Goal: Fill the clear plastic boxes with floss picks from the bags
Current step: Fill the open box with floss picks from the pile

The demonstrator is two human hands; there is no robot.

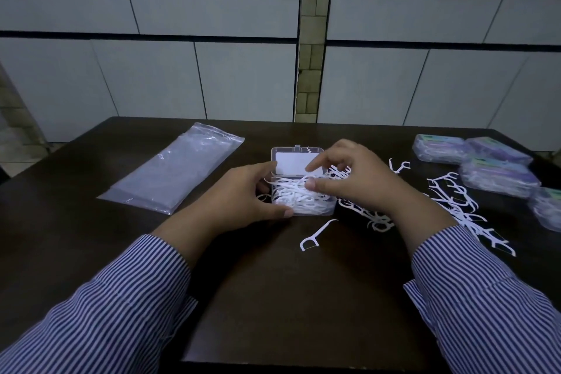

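- Your left hand [246, 191] curls round the left side of the open clear plastic box [303, 191], thumb along its near left corner, fingers at its far left edge, steadying it on the dark table [273, 297]
- The box sits at the middle of the table, heaped with white floss picks [291, 194] that rise above its rim; its hinged lid [296, 162] stands open on the far side, with a white label showing
- Your right hand [355, 179] hovers over the right side of the box, fingers bent, thumb and fingertips pinching picks on top of the heap, index finger lifted toward the lid
- One single floss pick [315, 235] lies alone on the table just near the box, toward you
- A loose scatter of floss picks [455, 206] spreads to the right of the box, partly hidden under your right wrist
- A flattened clear plastic bag [176, 170] lies to the left of the box, well apart from it
- Four filled, closed boxes [498, 176] with coloured labels sit grouped at the far right edge of the table
- Both your forearms wear striped sleeves [121, 297]
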